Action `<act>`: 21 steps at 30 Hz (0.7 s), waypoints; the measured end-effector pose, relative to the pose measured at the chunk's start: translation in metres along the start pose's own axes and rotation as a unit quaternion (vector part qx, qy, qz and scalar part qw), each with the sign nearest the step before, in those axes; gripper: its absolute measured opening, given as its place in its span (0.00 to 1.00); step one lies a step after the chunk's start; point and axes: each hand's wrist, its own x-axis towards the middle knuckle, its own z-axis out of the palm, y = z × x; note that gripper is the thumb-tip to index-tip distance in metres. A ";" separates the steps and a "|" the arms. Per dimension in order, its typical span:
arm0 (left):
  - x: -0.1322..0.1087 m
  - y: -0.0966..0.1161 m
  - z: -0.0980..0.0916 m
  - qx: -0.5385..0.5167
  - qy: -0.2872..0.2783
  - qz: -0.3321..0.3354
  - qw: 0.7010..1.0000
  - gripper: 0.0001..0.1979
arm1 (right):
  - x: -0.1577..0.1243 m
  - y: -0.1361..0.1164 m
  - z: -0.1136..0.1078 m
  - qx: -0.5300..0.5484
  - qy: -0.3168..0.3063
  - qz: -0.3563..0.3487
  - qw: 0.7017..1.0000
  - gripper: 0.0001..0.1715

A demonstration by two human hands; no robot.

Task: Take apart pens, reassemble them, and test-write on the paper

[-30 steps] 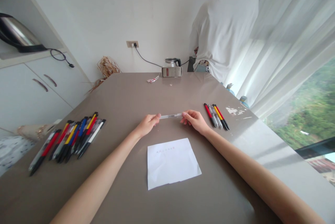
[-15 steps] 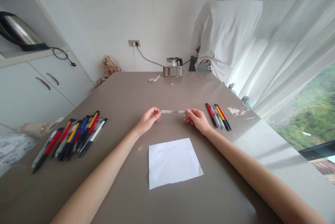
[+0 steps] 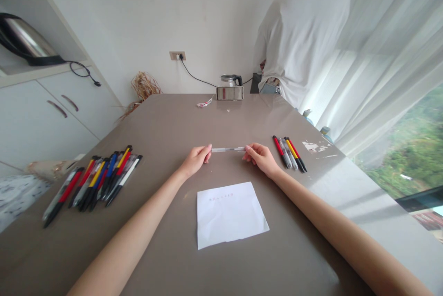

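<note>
A clear pen (image 3: 226,149) is held level above the table, stretched between my two hands. My left hand (image 3: 198,159) pinches its left end between thumb and fingers. At the other end, my right hand (image 3: 260,156) has a similar pinch on it. Below them lies a white sheet of paper (image 3: 231,217) with a short line of small reddish writing near its top. Several pens (image 3: 290,154) rest side by side just right of my right hand. A larger heap of red, yellow, blue, clear and white pens (image 3: 98,180) lies left of my left forearm.
A phone (image 3: 230,93) stands propped at the table's (image 3: 180,123) far edge before a glass pot (image 3: 231,79). Beside it lies a small patterned strip (image 3: 204,103). A person in a white shirt (image 3: 308,42) is at the far right, by the curtain (image 3: 380,61).
My left thumb and fingers have shifted slightly on the pen's left end, and my left hand sits a touch further left. The right hand keeps its grip. The view has tilted slightly.
</note>
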 end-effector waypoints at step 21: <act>0.001 -0.002 0.001 -0.037 0.032 0.004 0.999 0.14 | 0.001 0.002 0.000 -0.005 0.021 0.004 1.000 0.22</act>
